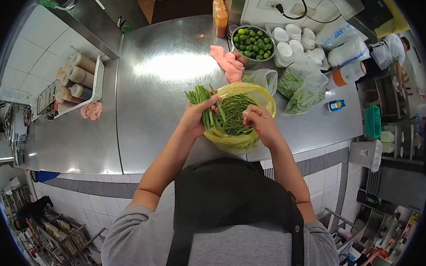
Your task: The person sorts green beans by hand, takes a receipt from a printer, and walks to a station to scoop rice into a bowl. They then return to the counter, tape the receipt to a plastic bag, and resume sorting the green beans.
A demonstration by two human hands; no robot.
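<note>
- Head view, judged: the step in hand is working long green stalks by hand over an open bag, and I assess technique on that basis.
- Left hand (200, 111), left of centre in the frame: fingers and thumb wrapped round a bunch of green stalks (208, 118). Grip looks firm enough to carry the bunch without crushing it.
- Right hand (265, 128), just right of centre: fingers curled inward over the right part of the yellow bag (267, 98). I cannot tell whether the fingertips pinch a piece or merely meet.
- Technique, my view: let the left hand only hold and feed; advance one stalk at a time past the thumb, so the right fingers can take it near its end.
- A single stalk (221, 113) stands apart from the bunch and slants over the bag's mouth; I would work that one first.
- I would want both hands above the opening, low, so anything released falls onto the short green pieces (233, 112) inside. Risk: the thin rim could sag or fold under a resting wrist.
- Location: the bunch lies in the left hand, at the bag's left edge, apart from the right hand. The short pieces fill the bag at frame centre, between the hands.
- The bag sits on the metal bench (161, 111), near its front edge.
</note>
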